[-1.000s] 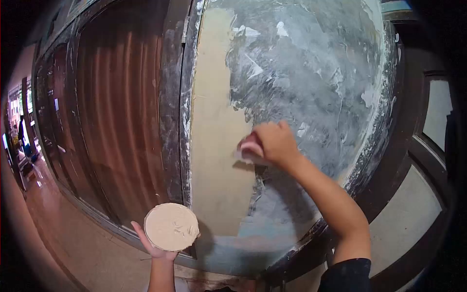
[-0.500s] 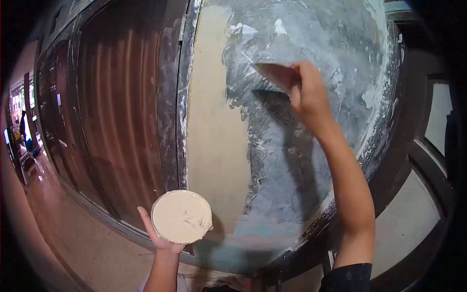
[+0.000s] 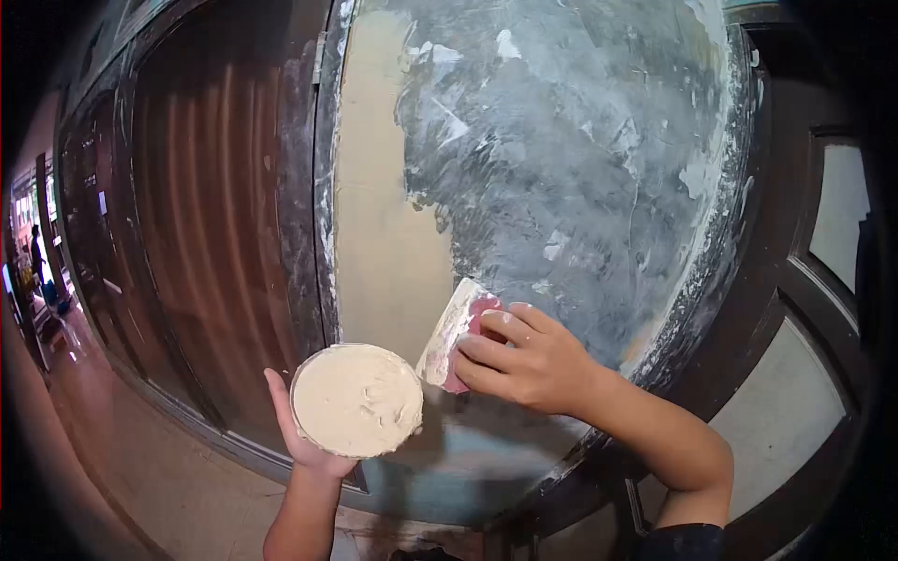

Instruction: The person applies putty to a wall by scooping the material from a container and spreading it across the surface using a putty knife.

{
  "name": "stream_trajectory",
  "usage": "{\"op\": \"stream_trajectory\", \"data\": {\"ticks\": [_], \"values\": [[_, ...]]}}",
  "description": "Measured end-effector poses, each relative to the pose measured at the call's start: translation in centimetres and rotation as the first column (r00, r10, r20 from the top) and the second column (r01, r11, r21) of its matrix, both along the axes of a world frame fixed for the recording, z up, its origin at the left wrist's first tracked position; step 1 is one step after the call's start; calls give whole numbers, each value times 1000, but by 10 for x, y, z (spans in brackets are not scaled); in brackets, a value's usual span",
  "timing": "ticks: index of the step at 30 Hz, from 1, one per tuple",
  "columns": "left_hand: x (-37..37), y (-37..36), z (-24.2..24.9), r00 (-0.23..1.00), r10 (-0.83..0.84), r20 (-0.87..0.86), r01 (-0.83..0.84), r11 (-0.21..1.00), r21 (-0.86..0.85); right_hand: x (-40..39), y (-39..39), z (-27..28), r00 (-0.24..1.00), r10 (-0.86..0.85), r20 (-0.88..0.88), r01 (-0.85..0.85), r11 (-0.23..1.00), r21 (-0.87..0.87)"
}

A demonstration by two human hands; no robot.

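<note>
On the palm of my left hand (image 3: pixel 316 460) rests a round tub of beige putty (image 3: pixel 351 402), thumb up along its left side and the other fingers hidden beneath. The putty reaches close to the rim, with a few gouges toward its right side. My right hand (image 3: pixel 526 363) grips a pink putty spreader (image 3: pixel 453 338) whose blade is smeared with whitish putty. The spreader's lower end is right by the tub's right rim. Behind both hands rises a grey patchy wall (image 3: pixel 561 178), with a coated strip of smooth beige putty (image 3: pixel 379 215) down its left side.
Left of the wall stands a dark-framed glass panel (image 3: pixel 210 215) with folds of brown curtain showing. A dark wooden door with pale panels (image 3: pixel 781 411) is at the right. Tiled floor (image 3: pixel 178 467) lies below left, and a person (image 3: pixel 37 252) shows far off.
My right hand has come down and left from high on the wall, bringing the spreader beside the tub. The tub stays in my left hand, and the view has shifted slightly to the right.
</note>
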State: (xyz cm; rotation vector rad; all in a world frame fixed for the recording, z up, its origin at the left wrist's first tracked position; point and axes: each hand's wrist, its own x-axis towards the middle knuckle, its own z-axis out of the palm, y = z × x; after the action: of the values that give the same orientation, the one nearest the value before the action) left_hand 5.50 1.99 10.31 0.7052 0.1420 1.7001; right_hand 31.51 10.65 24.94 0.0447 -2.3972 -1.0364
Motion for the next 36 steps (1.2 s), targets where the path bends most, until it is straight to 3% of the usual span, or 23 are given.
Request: {"op": "stream_trajectory", "data": {"ticks": [6, 13, 19, 27, 36], "values": [[11, 2, 2, 987, -80, 136, 81, 997, 0, 7, -8, 5, 997, 67, 48, -62, 993, -105], [20, 8, 4, 996, -48, 74, 49, 999, -7, 13, -11, 4, 992, 64, 106, -51, 991, -123], [27, 14, -1, 988, -152, 42, 148, 986, 73, 19, -16, 2, 979, 2, 206, 26, 991, -135], [40, 17, -2, 996, -47, 70, 49, 998, -28, 31, -20, -6, 983, 14, 185, 15, 989, -150], [58, 5, 0, 996, -59, 73, 59, 998, -4, 50, -23, -6, 997, -13, 70, 22, 991, -131]]}}
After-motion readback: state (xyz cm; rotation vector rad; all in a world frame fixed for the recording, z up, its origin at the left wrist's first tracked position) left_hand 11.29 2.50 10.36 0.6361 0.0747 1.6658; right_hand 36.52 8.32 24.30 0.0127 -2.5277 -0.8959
